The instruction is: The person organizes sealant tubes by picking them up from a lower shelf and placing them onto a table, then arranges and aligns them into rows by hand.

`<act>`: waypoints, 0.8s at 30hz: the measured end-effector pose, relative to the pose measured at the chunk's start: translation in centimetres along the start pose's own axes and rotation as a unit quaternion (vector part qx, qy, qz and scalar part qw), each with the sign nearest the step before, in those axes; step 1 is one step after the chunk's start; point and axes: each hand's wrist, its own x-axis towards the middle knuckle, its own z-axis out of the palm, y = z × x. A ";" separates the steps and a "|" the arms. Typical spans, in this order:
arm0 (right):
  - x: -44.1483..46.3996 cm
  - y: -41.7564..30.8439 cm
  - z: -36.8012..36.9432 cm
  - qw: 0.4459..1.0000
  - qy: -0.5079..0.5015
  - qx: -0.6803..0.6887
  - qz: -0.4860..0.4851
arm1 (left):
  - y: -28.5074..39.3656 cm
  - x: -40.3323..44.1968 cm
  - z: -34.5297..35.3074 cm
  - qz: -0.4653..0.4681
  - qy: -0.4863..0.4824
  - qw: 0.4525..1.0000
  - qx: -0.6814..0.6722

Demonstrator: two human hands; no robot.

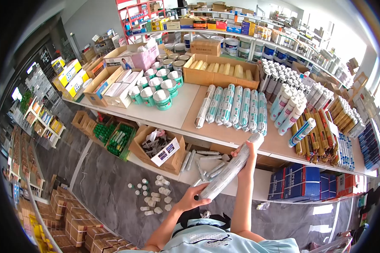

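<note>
Both my hands hold one long sealant sausage pack [227, 173], grey-white with printed text, tilted in front of me with its upper end towards the table. My left hand [191, 199] is closed round its lower end near my body. Further up, my right hand [250, 157] wraps round the pack near its top end. Just beyond that end, a row of similar sausage packs [236, 109] with teal print lies side by side on the table [190, 105]. White-capped sealant cartridges [288, 110] stand upright to the right of the row.
Teal cans [162, 100] and an open box of yellowish sticks [221, 69] stand on the table. Beneath it are a carton [160, 147], loose tubes on the lower shelf and blue boxes [297, 183]. Several white caps [155, 198] lie on the floor.
</note>
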 end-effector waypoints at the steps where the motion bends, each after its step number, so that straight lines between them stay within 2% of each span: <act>1: 0.6 0.0 0.6 1.000 -0.017 -0.002 0.002 | 0.2 0.7 -0.3 0.000 -0.005 1.000 -0.001; 4: 2.8 0.6 2.8 0.998 -0.054 -0.032 0.023 | 0.9 3.4 -1.9 0.033 -0.020 0.999 0.013; 6: 4.3 1.4 4.3 0.994 -0.075 -0.047 0.058 | 1.4 4.9 -3.2 0.008 -0.050 0.998 -0.020; 8: 5.1 1.5 5.6 0.975 -0.180 -0.113 0.062 | 1.1 6.4 -3.9 0.042 -0.029 0.999 -0.016; 10: 7.3 2.5 6.6 0.944 -0.286 -0.162 0.006 | 1.6 7.5 -5.1 -0.006 0.016 0.994 -0.110; 11: 8.0 2.6 6.6 0.934 -0.298 -0.194 0.041 | 1.1 8.5 -6.0 0.034 0.034 0.997 -0.052; 12: 8.5 3.2 6.6 0.933 -0.313 -0.174 0.033 | 1.1 9.4 -7.0 0.037 0.027 0.998 -0.050; 13: 9.4 3.8 6.4 0.917 -0.324 -0.233 -0.013 | 1.2 10.3 -8.0 0.041 0.038 0.998 -0.027; 15: 11.4 5.6 5.6 0.944 -0.262 -0.198 0.023 | 1.2 11.6 -9.9 0.014 0.044 0.998 -0.033; 16: 12.0 5.2 5.7 0.930 -0.244 -0.268 0.055 | 1.0 12.5 -10.4 0.033 0.044 0.997 -0.048; 18: 13.6 6.7 3.1 0.950 -0.240 -0.190 0.067 | 1.2 14.4 -10.9 0.049 0.051 0.997 -0.013; 19: 11.8 5.2 4.0 0.931 -0.252 -0.261 0.027 | 0.8 15.1 -10.7 0.027 0.080 0.995 -0.057; 20: 11.1 4.5 5.0 0.925 -0.210 -0.315 0.017 | 0.6 16.1 -10.5 0.008 0.111 0.989 -0.097; 21: 11.2 3.6 5.2 0.861 -0.222 -0.457 -0.027 | 1.5 16.8 -10.2 0.017 0.131 0.988 -0.078; 22: 11.5 2.8 4.9 0.774 -0.225 -0.588 -0.068 | 0.6 17.6 -10.5 -0.014 0.143 0.989 -0.029; 23: 11.8 2.6 4.2 0.734 -0.222 -0.632 -0.109 | -0.3 18.7 -10.4 -0.007 0.155 0.987 -0.041; 24: 11.9 2.1 4.0 0.732 -0.225 -0.634 -0.110 | -0.7 19.8 -10.1 0.000 0.166 0.985 -0.057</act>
